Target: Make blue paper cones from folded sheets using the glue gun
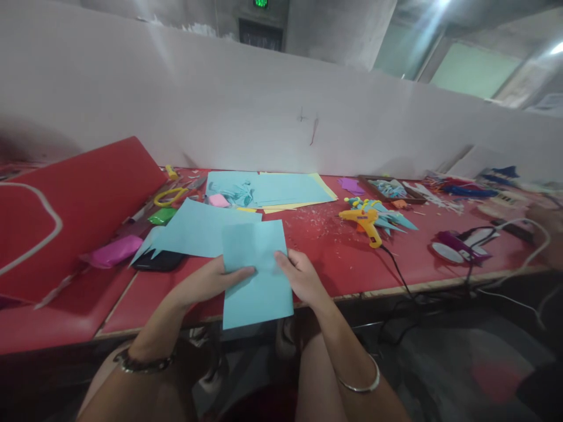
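Observation:
A light blue sheet of paper (pixel 257 293) is held up over the front edge of the red table. My left hand (pixel 215 280) grips its left side, thumb on top and the other fingers hidden behind. On the right side, my right hand (pixel 301 274) pinches the same sheet between thumb and fingers. Just behind it lies a larger light blue sheet (pixel 197 228), whose left part rests over a black object (pixel 158 261). More blue sheets (pixel 290 189) are spread at the back of the table, with cut blue scraps (pixel 240 192) on them.
Right of my hands lies a yellow glue gun (pixel 366 224) with a black cord. Behind it are blue paper pieces (pixel 391 218) and a tray of scraps (pixel 391 189). Yellow-handled scissors (pixel 169 197), a pink packet (pixel 115 252) and a red board (pixel 79 217) are on the left.

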Available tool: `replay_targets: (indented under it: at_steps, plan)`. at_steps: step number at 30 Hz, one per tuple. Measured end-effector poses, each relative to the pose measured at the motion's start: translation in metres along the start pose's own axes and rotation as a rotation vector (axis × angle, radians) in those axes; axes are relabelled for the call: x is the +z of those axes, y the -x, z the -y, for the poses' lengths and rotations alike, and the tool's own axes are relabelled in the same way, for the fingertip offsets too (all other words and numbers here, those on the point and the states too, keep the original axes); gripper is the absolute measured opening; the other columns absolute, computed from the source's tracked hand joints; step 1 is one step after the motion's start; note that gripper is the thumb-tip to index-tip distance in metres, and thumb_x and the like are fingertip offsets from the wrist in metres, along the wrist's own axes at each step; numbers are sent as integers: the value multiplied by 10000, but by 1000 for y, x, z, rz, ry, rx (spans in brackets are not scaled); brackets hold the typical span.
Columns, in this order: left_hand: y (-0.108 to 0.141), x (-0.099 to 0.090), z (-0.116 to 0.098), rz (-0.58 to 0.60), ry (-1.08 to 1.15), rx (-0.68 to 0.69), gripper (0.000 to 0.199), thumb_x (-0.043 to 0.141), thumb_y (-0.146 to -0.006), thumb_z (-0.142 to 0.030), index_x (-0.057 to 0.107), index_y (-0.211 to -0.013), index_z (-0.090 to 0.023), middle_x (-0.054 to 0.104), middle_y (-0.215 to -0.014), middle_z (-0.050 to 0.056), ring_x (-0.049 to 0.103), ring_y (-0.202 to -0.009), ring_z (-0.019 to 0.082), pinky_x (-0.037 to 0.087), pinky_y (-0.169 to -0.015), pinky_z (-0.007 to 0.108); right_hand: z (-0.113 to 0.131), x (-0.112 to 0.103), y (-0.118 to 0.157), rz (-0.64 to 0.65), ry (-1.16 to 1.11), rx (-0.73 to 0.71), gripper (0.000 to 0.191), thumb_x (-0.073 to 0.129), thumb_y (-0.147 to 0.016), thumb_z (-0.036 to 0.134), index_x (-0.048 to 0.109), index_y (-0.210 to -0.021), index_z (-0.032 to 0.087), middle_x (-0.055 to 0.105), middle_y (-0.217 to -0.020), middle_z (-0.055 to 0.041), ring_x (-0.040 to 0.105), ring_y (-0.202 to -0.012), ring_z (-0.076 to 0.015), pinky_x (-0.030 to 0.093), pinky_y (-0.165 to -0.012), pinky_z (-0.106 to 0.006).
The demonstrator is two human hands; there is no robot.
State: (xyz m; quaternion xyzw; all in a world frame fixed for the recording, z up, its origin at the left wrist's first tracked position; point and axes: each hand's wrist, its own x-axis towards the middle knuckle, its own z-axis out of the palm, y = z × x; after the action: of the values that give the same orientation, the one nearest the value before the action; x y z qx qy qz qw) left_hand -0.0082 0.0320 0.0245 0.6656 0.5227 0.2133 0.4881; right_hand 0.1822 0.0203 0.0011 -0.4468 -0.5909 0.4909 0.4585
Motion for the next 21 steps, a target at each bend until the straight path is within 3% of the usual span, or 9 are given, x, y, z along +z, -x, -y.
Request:
replay_targets:
  at_steps: [5,9,13,17,21]
  plan:
    - [-2,-3,3,44,-61,-12,527,604,-635,-555,622,-1018,-194,668,-1047,30,605,-952,247,498,-798,305,-2,-2,0,4,4,30,432,486,-738,524,338,-526,177,254,-508,55,244,-470,-51,186,-433,-211]
    - [-2,-4,4,6,17,1,565,634,-620,-526,591,-1081,-204,648,-1095,34,598,-975,234,491,-828,316,-1,0,1,42,-25,18,430,490,-738,510,330,-516,179,251,-499,57,238,-462,-47,175,-428,-209]
    - [-4,0,4,-37,51,15,560,541,-694,-560,574,-1086,-161,640,-1102,67,593,-977,239,489,-827,332,-3,1,0,21,-49,38,397,495,-738,499,390,-546,168,311,-514,51,277,-474,-53,214,-434,-202]
    - [-8,4,5,-48,-54,107,577,544,-694,-554,550,-1131,-178,603,-1168,55,560,-1031,257,463,-864,341,-4,0,-4,-1,-136,17,273,562,-699,421,511,-684,154,465,-608,25,408,-548,-82,342,-510,-209]
    - [-10,4,6,-21,-94,124,618,527,-698,-568,523,-1169,-167,591,-1183,68,561,-1028,256,466,-858,337,-3,-2,-6,-31,-113,18,286,569,-687,422,481,-623,158,436,-567,31,383,-520,-79,327,-492,-211]
